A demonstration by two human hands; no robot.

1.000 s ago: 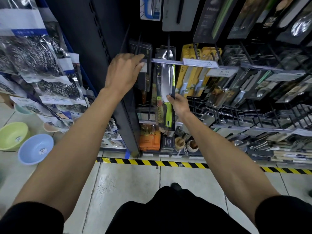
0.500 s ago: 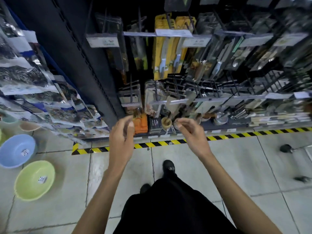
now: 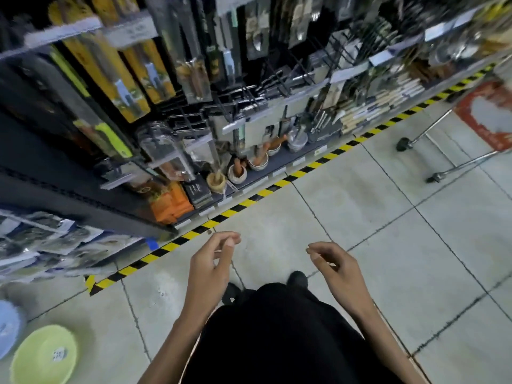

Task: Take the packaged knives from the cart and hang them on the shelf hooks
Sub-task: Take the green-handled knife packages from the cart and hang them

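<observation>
Packaged knives (image 3: 124, 87) hang blurred on the shelf (image 3: 291, 162) hooks at upper left, one with a green handle (image 3: 110, 137) lowest. Below them on the bottom ledge stand orange packs (image 3: 169, 203) and mortars (image 3: 238, 173). Striped tape (image 3: 277, 184) marks the shelf's foot. The cart (image 3: 429, 126) shows only legs and wheels at right, well apart from the shelf. Both hands hang over the open tiled floor (image 3: 388, 217): left hand (image 3: 213, 261) and right hand (image 3: 335, 267), fingers loosely curled, holding nothing. A green bowl (image 3: 44, 356) lies at lower left.
</observation>
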